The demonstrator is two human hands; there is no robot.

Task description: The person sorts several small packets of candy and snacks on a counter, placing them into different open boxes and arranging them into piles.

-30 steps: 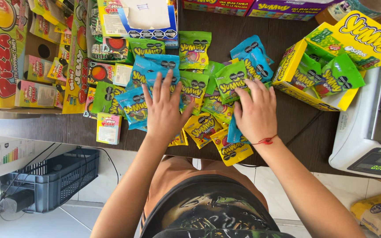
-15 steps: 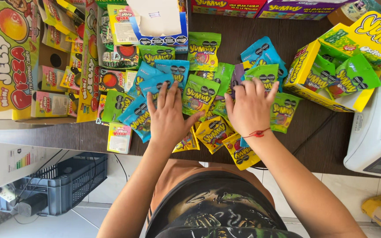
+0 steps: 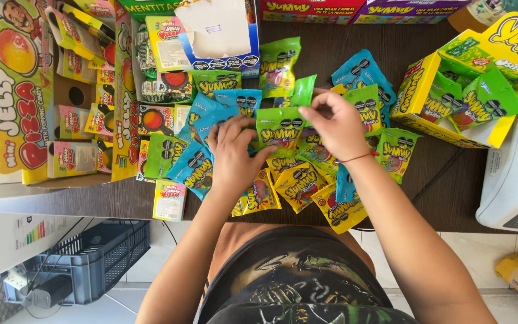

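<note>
Dozens of small candy packets (image 3: 295, 174) lie heaped on the dark wooden counter (image 3: 439, 180), green, blue and yellow overlapping. Her left hand (image 3: 232, 157) rests half-curled on the pile, thumb against a green packet (image 3: 278, 129), though I cannot tell if it grips. Her right hand (image 3: 334, 123) pinches that packet's top edge. Several yellow packets (image 3: 338, 211) overhang the counter's near edge; any sweep of the hands could push them onto the floor.

A dark wooden counter (image 3: 445, 198) ran across the scene under bright daylight. Below it lay a pale tiled floor (image 3: 121, 306), where a grey plastic crate (image 3: 97, 258) stood beside a white appliance (image 3: 7, 240)
</note>
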